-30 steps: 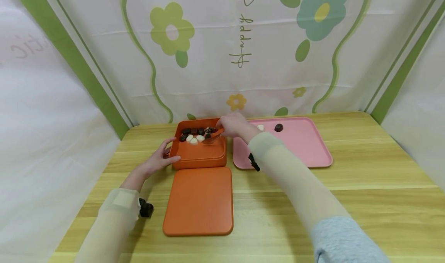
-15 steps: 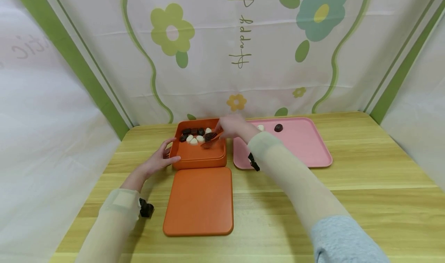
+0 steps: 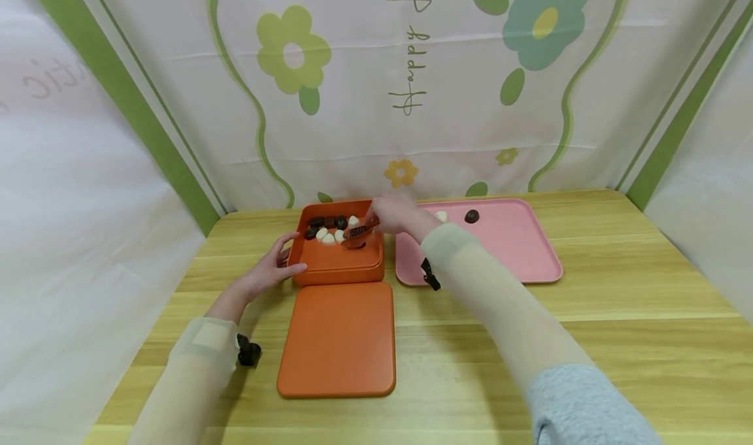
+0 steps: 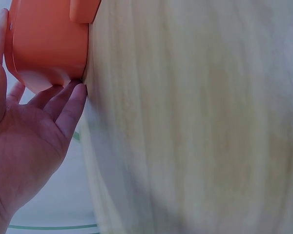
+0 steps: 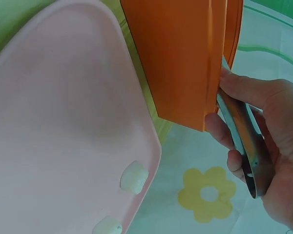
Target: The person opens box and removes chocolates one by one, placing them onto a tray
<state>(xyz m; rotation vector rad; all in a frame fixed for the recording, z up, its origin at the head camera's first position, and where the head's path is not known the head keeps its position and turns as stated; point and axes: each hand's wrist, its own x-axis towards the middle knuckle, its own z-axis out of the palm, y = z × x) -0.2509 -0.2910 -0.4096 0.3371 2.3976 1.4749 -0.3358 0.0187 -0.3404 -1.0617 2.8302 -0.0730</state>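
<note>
An orange box (image 3: 338,262) stands at the back of the wooden table with several dark and white candies (image 3: 329,229) along its far side. My right hand (image 3: 395,214) grips metal tongs (image 3: 365,228) over the box, and the tongs pinch a dark candy (image 3: 355,232). In the right wrist view the right hand (image 5: 273,146) curls round the tongs (image 5: 244,131) beside the box wall (image 5: 180,53). My left hand (image 3: 272,264) rests with straight fingers against the box's left side, and the left wrist view shows that hand (image 4: 24,146) touching the box (image 4: 49,44).
The box's orange lid (image 3: 336,339) lies flat in front of the box. A pink tray (image 3: 506,249) to the right holds a dark candy (image 3: 471,216) and a white candy (image 3: 441,215). Flowered cloth walls enclose the table (image 3: 618,314).
The tongs with the dark candy have come slightly down and forward, from over the back row of candies toward the box's middle. The left hand has stayed put.
</note>
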